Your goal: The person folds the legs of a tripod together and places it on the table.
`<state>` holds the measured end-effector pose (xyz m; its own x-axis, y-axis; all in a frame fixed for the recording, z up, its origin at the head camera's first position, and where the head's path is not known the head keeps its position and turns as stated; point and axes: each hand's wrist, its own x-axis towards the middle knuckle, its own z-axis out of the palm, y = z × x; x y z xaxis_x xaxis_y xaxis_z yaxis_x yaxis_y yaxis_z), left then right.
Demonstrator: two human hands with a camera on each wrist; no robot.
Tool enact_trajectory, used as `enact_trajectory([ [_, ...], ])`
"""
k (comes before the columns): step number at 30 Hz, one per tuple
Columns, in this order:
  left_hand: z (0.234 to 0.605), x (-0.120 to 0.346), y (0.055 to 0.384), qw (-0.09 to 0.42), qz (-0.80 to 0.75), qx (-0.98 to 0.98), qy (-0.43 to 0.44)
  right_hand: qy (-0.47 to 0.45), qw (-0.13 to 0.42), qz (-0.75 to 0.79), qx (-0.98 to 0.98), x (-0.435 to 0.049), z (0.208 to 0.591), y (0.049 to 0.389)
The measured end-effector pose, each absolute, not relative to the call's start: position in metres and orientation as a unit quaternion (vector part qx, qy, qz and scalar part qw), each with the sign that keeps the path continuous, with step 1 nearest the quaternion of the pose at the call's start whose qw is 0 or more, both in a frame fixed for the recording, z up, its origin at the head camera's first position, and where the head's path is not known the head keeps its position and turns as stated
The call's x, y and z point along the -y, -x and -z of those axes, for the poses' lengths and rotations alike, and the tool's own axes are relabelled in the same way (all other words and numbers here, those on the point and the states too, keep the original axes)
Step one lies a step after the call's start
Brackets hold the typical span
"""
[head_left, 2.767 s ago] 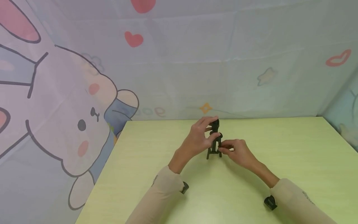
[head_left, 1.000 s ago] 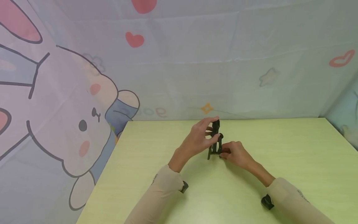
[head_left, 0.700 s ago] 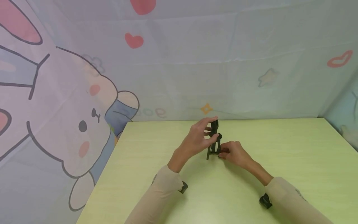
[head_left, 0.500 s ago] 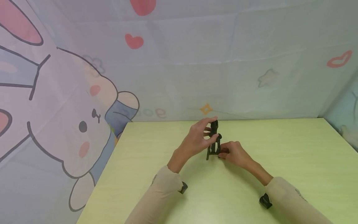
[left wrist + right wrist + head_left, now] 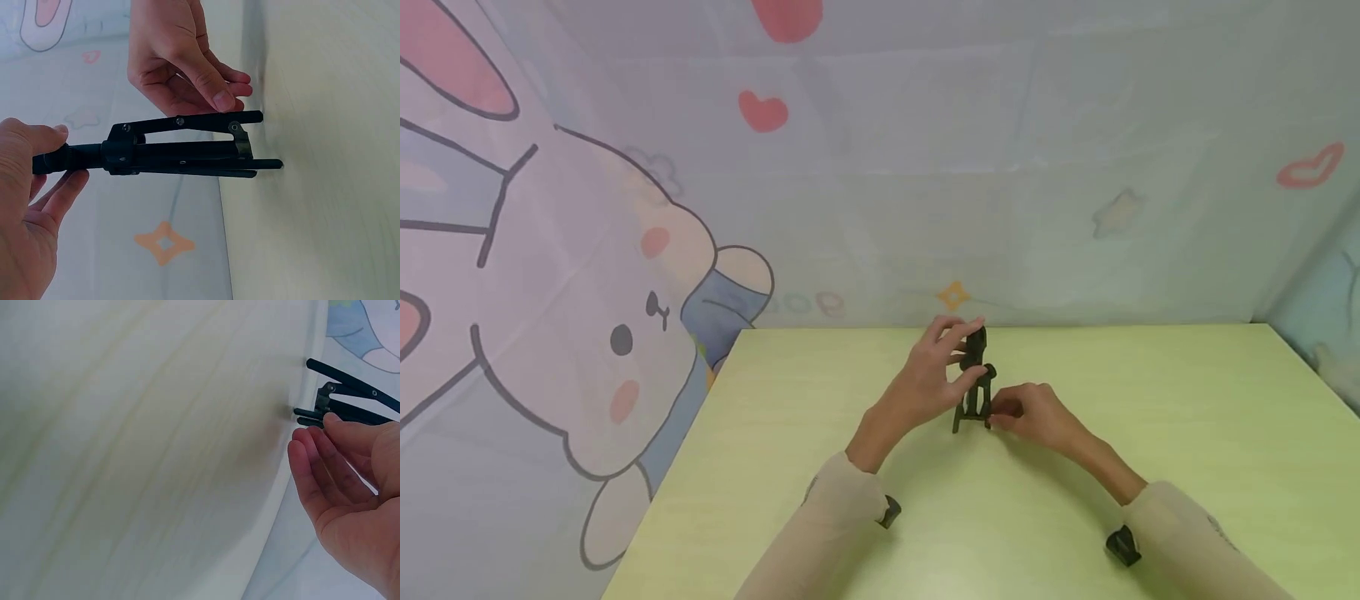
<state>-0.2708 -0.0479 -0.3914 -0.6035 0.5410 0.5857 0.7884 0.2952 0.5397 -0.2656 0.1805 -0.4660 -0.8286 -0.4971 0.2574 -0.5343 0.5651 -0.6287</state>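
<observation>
A small black tripod (image 5: 977,340) stands upright toward the back of the table, its legs down near the tabletop. My left hand (image 5: 921,379) grips its upper part, thumb on one side and fingers on the other. In the left wrist view the tripod (image 5: 187,150) lies sideways across the picture, with its legs only slightly spread and hinged struts between them. Low on one leg, my right hand (image 5: 1037,417) pinches with thumb and fingertips. The right wrist view shows the right thumb (image 5: 350,434) against the lower leg end, the other fingers curved beneath.
The light yellow-green table (image 5: 1150,400) reaches back to a pale cloth backdrop (image 5: 925,167) printed with hearts and stars. A large printed rabbit (image 5: 587,333) covers the cloth at left. Black wrist devices sit at both sleeve cuffs (image 5: 850,492).
My right hand has slid from higher on the tripod leg down to its lower end. My left hand keeps its grip on the top, with the tripod slightly lower in the picture.
</observation>
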Motion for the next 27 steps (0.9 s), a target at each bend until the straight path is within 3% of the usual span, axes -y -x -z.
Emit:
enact_trajectory([
  [8, 0.379, 0.054, 0.276, 0.197, 0.356, 0.800, 0.442, -0.273, 0.060, -0.376, 0.883, -0.187, 0.455, 0.266],
  [27, 0.375, 0.057, 0.261, 0.249, 0.322, 0.796, 0.447, -0.286, 0.028, -0.397, 0.871, -0.183, 0.467, 0.255],
])
